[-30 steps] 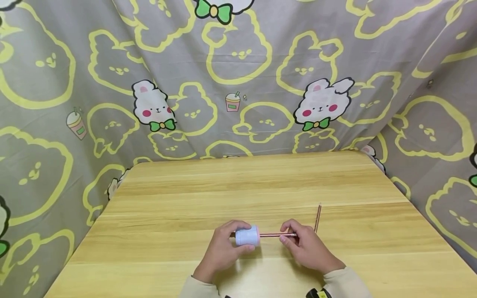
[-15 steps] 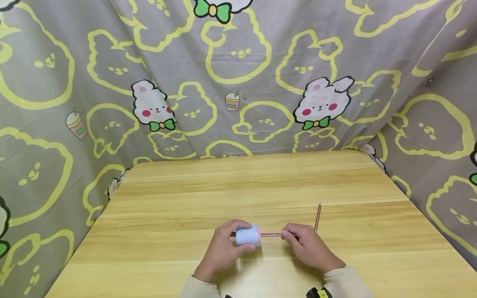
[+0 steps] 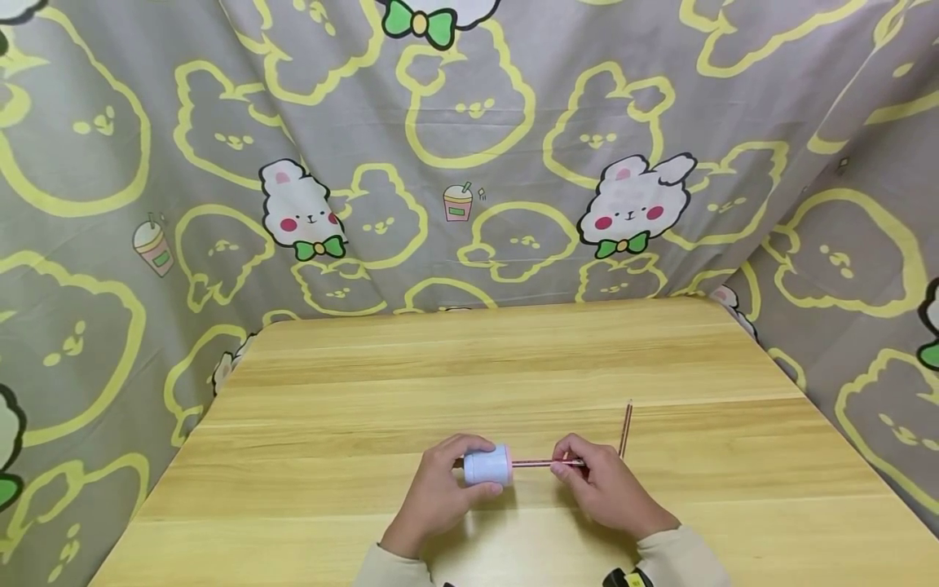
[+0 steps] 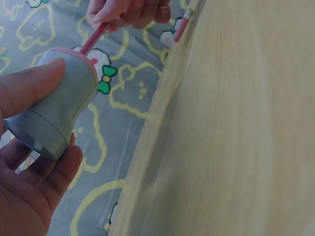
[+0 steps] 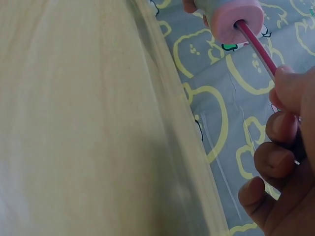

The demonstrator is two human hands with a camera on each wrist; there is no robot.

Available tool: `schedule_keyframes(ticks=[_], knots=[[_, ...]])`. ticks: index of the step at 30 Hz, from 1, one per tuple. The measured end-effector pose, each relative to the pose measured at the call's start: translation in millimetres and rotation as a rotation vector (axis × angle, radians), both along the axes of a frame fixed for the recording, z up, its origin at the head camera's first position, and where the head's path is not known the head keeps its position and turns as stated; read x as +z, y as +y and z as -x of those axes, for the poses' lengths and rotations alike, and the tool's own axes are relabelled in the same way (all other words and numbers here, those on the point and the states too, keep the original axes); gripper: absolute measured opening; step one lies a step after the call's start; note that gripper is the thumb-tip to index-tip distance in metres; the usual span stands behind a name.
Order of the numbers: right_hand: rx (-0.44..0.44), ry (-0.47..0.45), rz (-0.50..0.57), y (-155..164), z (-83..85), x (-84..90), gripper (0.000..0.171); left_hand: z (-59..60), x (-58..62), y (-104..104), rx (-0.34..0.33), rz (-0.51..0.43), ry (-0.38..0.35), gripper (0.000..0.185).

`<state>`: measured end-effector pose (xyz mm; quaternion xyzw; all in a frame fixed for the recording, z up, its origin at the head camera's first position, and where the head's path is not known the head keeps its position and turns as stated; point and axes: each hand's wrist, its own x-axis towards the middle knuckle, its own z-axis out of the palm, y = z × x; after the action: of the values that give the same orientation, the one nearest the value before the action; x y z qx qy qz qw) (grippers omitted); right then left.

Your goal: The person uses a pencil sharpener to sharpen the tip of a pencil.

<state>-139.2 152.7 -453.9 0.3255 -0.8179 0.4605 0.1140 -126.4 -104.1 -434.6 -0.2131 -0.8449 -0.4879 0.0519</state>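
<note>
The left hand grips the blue sharpener; the right hand pinches the pencil, which runs into it between the hands. Sharpening seems underway; next likely calls for twisting the pencil, sharpener steady.

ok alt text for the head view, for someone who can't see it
A person's left hand holds a blue sharpener while the right hand pinches a pencil whose other end sits inside it. A second pencil lies on the wooden table just past the right hand; a cartoon-print curtain hangs behind.
</note>
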Motion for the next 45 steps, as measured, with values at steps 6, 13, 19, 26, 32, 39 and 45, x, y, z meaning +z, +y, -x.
schedule_keyframes(ticks=[6,13,19,26,32,39,45], knots=[[0.008,0.012,-0.001,0.8,1.7,-2.8,0.012,0.2,-1.5,-0.6,0.005,-0.001,0.001,0.041],[-0.021,0.052,-0.025,1.1,1.8,-2.4,0.017,1.2,-1.9,-1.2,0.007,0.007,-0.004,0.041],[-0.048,0.047,-0.052,0.9,2.1,-1.9,0.016,1.1,-0.9,-1.3,0.008,0.004,-0.011,0.041],[-0.03,-0.061,-0.05,1.0,1.0,-3.6,0.005,1.2,-2.4,-1.6,0.006,0.021,-0.006,0.041],[-0.035,-0.03,-0.044,-0.4,1.0,-3.4,0.01,0.6,-1.8,-1.9,0.005,0.018,0.003,0.041],[-0.038,0.033,-0.047,-2.3,0.3,0.6,0.015,0.3,-1.5,-3.0,0.009,0.022,0.006,0.041],[-0.019,-0.042,-0.034,-1.7,-1.4,1.3,0.004,0.5,-1.8,-2.6,0.005,0.03,0.005,0.041]])
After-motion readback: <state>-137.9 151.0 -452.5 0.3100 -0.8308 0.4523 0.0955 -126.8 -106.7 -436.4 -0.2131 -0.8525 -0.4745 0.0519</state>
